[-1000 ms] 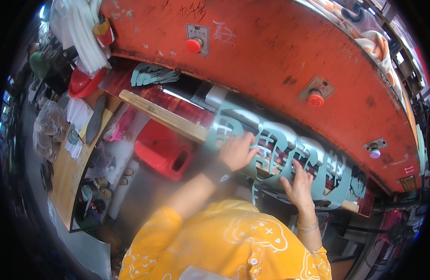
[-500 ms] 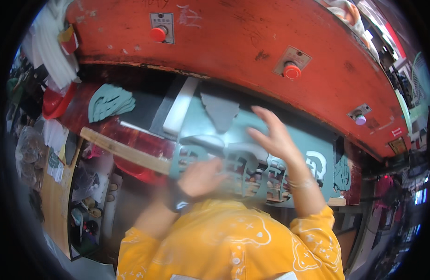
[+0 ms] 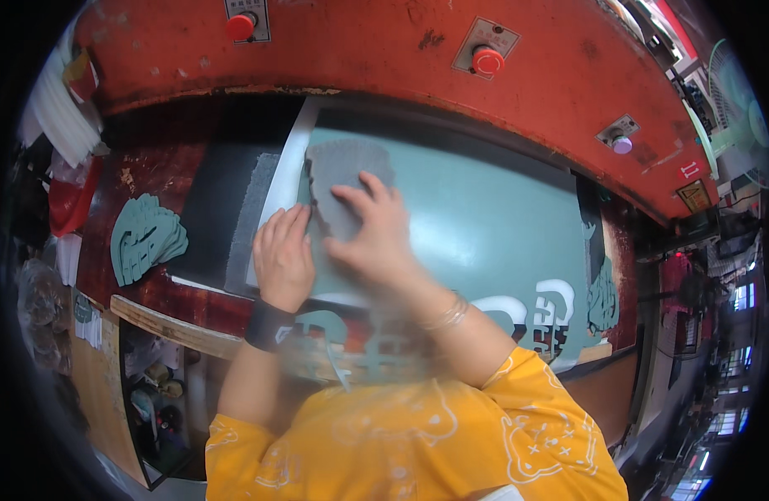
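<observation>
A pale green sheet [image 3: 476, 217] lies flat under the red press [image 3: 384, 58], with shapes cut out of its near edge. A grey cutting die [image 3: 338, 171] with a wavy outline rests on the sheet's left end. My right hand [image 3: 372, 234] presses flat on the die, fingers spread. My left hand [image 3: 283, 255], with a black wristband, lies flat on the sheet's left edge beside the die. Both arms wear yellow sleeves.
A stack of green cut-out pieces [image 3: 144, 238] lies on the red bed at the left. More cut pieces [image 3: 603, 296] sit at the right end. Red buttons [image 3: 488, 60] are on the press front. A wooden shelf [image 3: 163, 321] and cluttered bins lie lower left.
My view swung left along the sheet. Both hands moved from the punched right part to the sheet's left end, and the right hand came down onto the grey die.
</observation>
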A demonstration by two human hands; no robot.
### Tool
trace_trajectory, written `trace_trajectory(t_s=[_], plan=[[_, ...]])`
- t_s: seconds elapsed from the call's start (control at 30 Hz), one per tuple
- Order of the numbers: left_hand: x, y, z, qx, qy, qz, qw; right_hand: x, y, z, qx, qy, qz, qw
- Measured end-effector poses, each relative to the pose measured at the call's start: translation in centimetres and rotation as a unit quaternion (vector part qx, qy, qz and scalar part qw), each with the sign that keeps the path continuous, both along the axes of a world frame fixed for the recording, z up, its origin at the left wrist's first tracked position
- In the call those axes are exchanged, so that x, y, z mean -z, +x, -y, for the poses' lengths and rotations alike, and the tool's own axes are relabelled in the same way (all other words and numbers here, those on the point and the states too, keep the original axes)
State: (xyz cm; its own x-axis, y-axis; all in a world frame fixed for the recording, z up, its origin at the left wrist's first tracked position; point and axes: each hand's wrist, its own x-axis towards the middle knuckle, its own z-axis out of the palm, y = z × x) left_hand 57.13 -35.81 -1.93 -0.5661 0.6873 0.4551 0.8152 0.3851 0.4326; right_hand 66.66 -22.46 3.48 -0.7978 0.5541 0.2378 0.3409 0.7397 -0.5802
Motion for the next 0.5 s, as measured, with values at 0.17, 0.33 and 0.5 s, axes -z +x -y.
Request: trace_trajectory(t_s=[0.17, 0.33, 0.5], plan=[[-1.8, -0.2, 0.8, 0.018, -0.036, 0.006, 0.999, -1.5, 4.0, -2.8, -0.035, -0.397, -0.225, 0.889], [-3.7, 0.1, -0.8, 0.036, 0.042, 0.110, 0.992, -1.4, 5.0, -3.1, -0.037, -0.508, -0.284, 0.812], [-3.0, 1.6, -2.6, 0.127, -0.136, 0.047, 0.981, -1.5, 4.9, -3.4, -0.031, -0.565, -0.382, 0.731]])
